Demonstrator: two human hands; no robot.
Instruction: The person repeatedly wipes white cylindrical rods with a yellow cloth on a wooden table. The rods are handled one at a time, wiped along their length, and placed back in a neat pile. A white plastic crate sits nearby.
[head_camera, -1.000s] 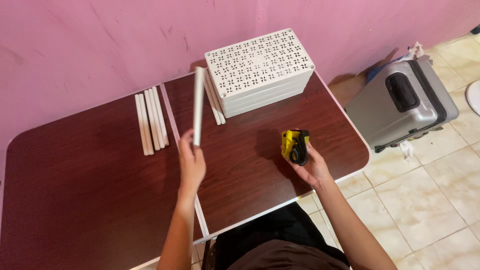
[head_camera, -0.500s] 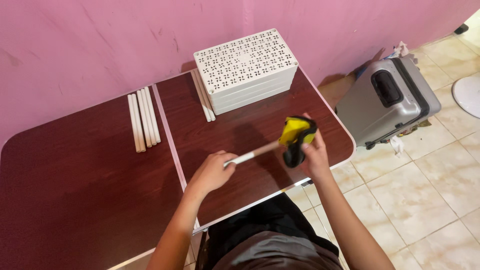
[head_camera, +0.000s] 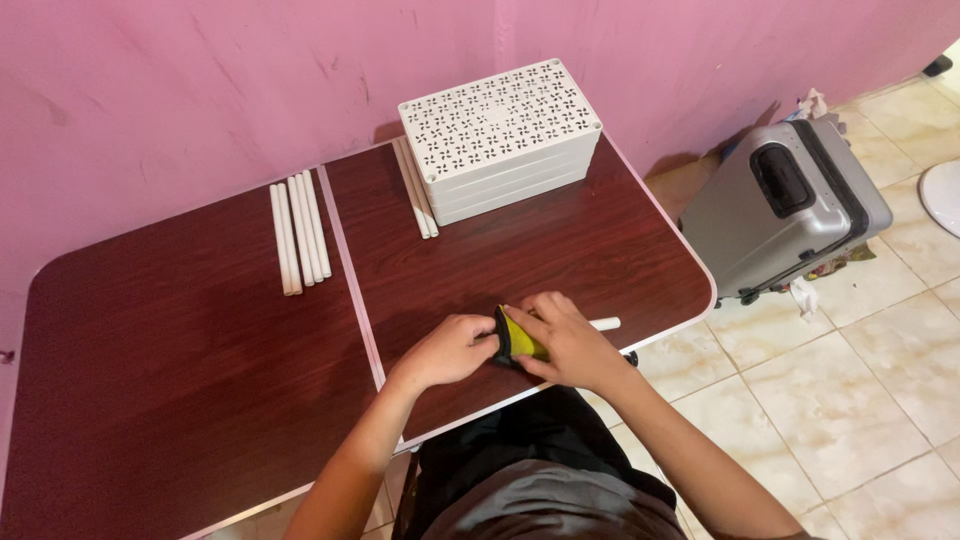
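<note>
Both hands have come down to the near table edge. Right hand (head_camera: 572, 338) wraps the yellow-and-black tape measure (head_camera: 517, 345); left hand (head_camera: 452, 348) is curled against its other side, what its fingers pinch hidden. White tube (head_camera: 604, 324) lies flat beneath, its tip showing just past the right hand. Tube looks light, stiff, smooth and liable to roll: best held mid-length. Farther off on the dark table (head_camera: 180, 350): four loose tubes (head_camera: 298, 236), two more (head_camera: 414, 187) touching stacked perforated white trays (head_camera: 503, 132).
</note>
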